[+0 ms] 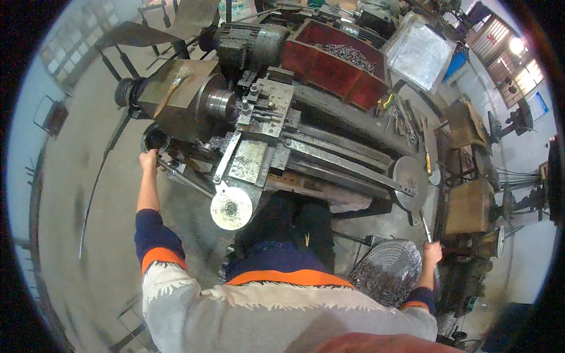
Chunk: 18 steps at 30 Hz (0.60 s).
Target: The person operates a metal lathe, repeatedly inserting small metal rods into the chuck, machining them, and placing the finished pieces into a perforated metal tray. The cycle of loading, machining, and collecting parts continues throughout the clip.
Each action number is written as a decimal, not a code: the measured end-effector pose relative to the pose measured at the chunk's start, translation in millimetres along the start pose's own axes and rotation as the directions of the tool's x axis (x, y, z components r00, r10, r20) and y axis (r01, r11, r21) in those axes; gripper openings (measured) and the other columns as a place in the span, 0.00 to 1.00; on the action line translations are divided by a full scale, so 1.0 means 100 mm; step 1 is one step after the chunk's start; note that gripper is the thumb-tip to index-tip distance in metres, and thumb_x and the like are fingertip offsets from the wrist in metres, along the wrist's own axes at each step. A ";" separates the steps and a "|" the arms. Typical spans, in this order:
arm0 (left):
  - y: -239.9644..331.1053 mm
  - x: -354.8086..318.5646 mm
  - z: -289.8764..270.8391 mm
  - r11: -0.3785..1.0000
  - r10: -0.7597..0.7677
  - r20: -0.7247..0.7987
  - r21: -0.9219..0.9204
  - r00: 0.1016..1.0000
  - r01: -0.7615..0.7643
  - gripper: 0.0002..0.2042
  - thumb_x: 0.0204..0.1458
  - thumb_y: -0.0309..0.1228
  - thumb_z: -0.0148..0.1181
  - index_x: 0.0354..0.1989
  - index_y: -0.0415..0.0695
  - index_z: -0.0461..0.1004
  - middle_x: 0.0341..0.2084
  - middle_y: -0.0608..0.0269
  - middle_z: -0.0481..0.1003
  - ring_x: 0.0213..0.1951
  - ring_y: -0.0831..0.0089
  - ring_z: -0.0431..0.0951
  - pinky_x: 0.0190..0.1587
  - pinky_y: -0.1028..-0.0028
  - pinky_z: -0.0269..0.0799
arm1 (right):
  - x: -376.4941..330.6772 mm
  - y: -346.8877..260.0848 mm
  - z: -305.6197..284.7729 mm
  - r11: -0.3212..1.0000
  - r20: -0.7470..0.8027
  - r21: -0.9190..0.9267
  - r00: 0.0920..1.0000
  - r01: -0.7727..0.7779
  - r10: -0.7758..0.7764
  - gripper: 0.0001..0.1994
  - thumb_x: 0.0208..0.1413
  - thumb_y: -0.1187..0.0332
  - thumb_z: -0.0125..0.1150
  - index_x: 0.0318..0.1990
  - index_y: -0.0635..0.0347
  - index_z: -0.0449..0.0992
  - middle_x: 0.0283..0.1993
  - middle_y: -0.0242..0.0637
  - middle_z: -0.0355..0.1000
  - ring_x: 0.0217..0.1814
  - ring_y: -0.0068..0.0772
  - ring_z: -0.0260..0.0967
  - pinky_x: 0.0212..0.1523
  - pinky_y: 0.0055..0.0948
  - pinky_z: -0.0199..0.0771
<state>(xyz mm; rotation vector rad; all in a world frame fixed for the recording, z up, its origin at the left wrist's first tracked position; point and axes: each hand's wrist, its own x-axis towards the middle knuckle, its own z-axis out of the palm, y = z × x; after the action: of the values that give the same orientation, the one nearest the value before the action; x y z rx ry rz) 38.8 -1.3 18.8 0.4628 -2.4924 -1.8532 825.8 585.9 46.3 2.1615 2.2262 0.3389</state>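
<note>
A small metal lathe stands before me, with its shiny chuck at the left end. My left hand is closed beside a dark round opening under the headstock, near the end of a metal rod. Its grip is too small to make out. On the right, my right hand wraps round a metal lever that reaches down from a grey disc. A flat bar links this disc to the carriage. A pale round dial sits at the carriage's near end.
Behind the lathe are a motor and a red bin of small metal parts. A brush lies on the headstock cover. Hand tools lie at the right. A basket of metal pieces stands beside my right arm.
</note>
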 end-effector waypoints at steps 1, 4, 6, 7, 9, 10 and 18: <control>-0.12 0.16 -0.02 0.999 0.049 0.026 0.021 0.998 -0.050 0.11 0.39 0.26 0.54 0.28 0.30 0.67 0.16 0.54 0.71 0.14 0.69 0.71 0.15 0.73 0.66 | 0.21 0.07 0.01 0.999 0.067 -0.026 0.997 0.035 -0.034 0.20 0.40 0.55 0.52 0.32 0.64 0.72 0.35 0.52 0.71 0.39 0.54 0.69 0.41 0.45 0.68; -0.19 0.14 -0.19 0.995 0.087 0.057 0.047 0.995 -0.090 0.13 0.39 0.26 0.53 0.33 0.31 0.66 0.17 0.53 0.72 0.16 0.69 0.72 0.16 0.74 0.66 | 0.41 0.04 -0.03 1.000 0.066 0.021 0.998 0.021 -0.022 0.20 0.39 0.57 0.48 0.33 0.66 0.73 0.37 0.55 0.71 0.43 0.54 0.68 0.43 0.43 0.68; -0.34 -0.20 -0.66 0.990 0.137 -0.044 -0.020 0.990 -0.138 0.12 0.40 0.26 0.52 0.32 0.31 0.65 0.19 0.53 0.72 0.17 0.70 0.71 0.17 0.75 0.65 | 0.47 0.03 -0.03 0.999 0.102 0.034 0.995 -0.007 0.004 0.21 0.39 0.57 0.49 0.34 0.67 0.74 0.37 0.56 0.71 0.44 0.53 0.68 0.44 0.43 0.68; -0.29 -0.47 -0.78 0.999 0.046 -0.082 0.021 0.996 -0.044 0.12 0.39 0.26 0.53 0.31 0.31 0.65 0.19 0.55 0.71 0.18 0.71 0.70 0.18 0.74 0.65 | 0.43 0.07 -0.03 0.998 0.121 0.036 0.992 -0.044 0.040 0.21 0.39 0.57 0.49 0.34 0.67 0.74 0.38 0.56 0.71 0.44 0.53 0.68 0.45 0.42 0.68; -0.57 -0.76 -1.17 0.989 0.022 -0.173 -0.139 0.985 -0.047 0.08 0.39 0.24 0.53 0.28 0.35 0.65 0.18 0.59 0.68 0.19 0.73 0.67 0.19 0.75 0.62 | 0.20 0.07 -0.07 0.999 0.153 0.035 0.988 -0.011 0.005 0.21 0.38 0.57 0.50 0.34 0.67 0.74 0.38 0.56 0.71 0.44 0.53 0.68 0.45 0.43 0.67; -0.51 -1.02 -1.24 0.997 0.011 -0.252 -0.072 0.968 -0.030 0.07 0.39 0.23 0.52 0.28 0.36 0.64 0.19 0.60 0.69 0.19 0.72 0.69 0.19 0.76 0.62 | 0.01 0.07 -0.09 1.000 0.168 0.031 0.986 -0.002 -0.003 0.21 0.38 0.57 0.51 0.34 0.67 0.74 0.38 0.56 0.71 0.44 0.53 0.68 0.45 0.43 0.67; -0.77 -1.32 -1.30 0.955 -0.056 -0.415 -0.288 0.908 -0.073 0.06 0.40 0.18 0.45 0.29 0.30 0.62 0.21 0.51 0.69 0.19 0.67 0.71 0.22 0.68 0.71 | -0.88 -0.39 -0.38 0.987 0.118 0.088 0.985 -0.135 0.124 0.22 0.40 0.57 0.45 0.29 0.71 0.73 0.33 0.61 0.70 0.39 0.59 0.69 0.43 0.45 0.68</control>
<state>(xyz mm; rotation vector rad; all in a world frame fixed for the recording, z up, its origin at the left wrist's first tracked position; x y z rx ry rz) 205.4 -112.5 9.0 0.7427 -1.8995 -1.8421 784.5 493.3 64.7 2.3166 2.0902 0.1111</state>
